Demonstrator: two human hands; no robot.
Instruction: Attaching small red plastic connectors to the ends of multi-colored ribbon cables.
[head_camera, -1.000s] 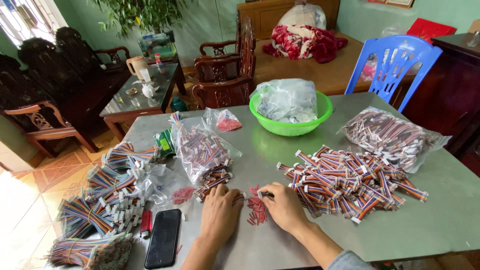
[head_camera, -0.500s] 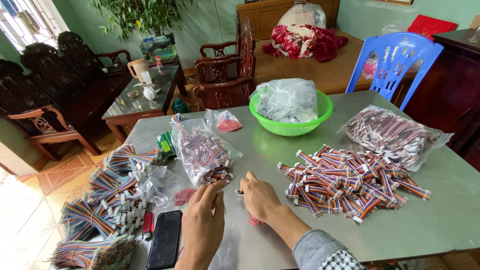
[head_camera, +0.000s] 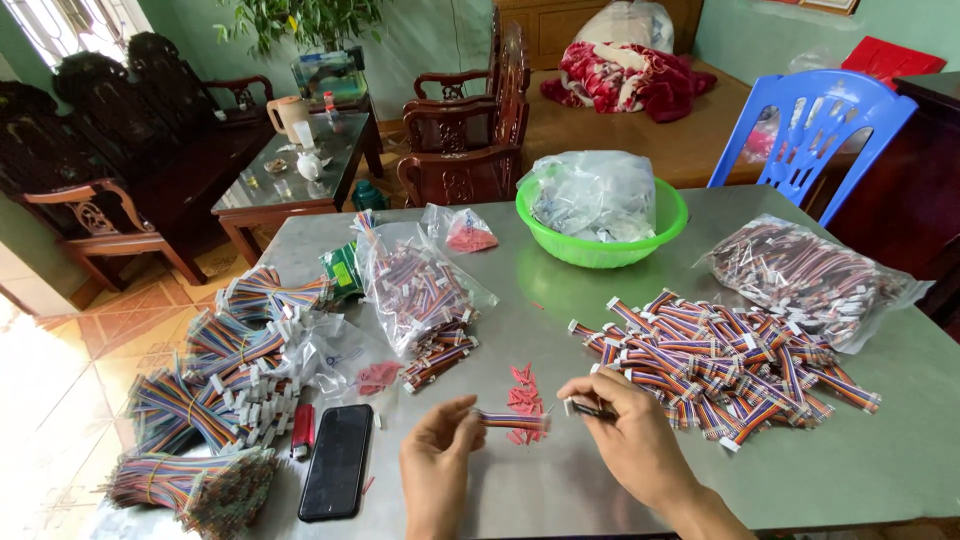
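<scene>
A short multicoloured ribbon cable (head_camera: 512, 421) is lying level just above the grey tabletop, its left end being pinched by the left hand (head_camera: 440, 470) and its right end pointing toward the white connector housing (head_camera: 572, 406) that the right hand (head_camera: 625, 430) is gripping. The cable's striped wires are running side by side in a flat band, and small red pieces (head_camera: 522, 392) are lying scattered on the table right behind it.

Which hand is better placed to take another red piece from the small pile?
Right, probably. The right hand lies beside the red pieces but pinches a thin dark tool; the left hand holds a cable, so neither is free.
</scene>
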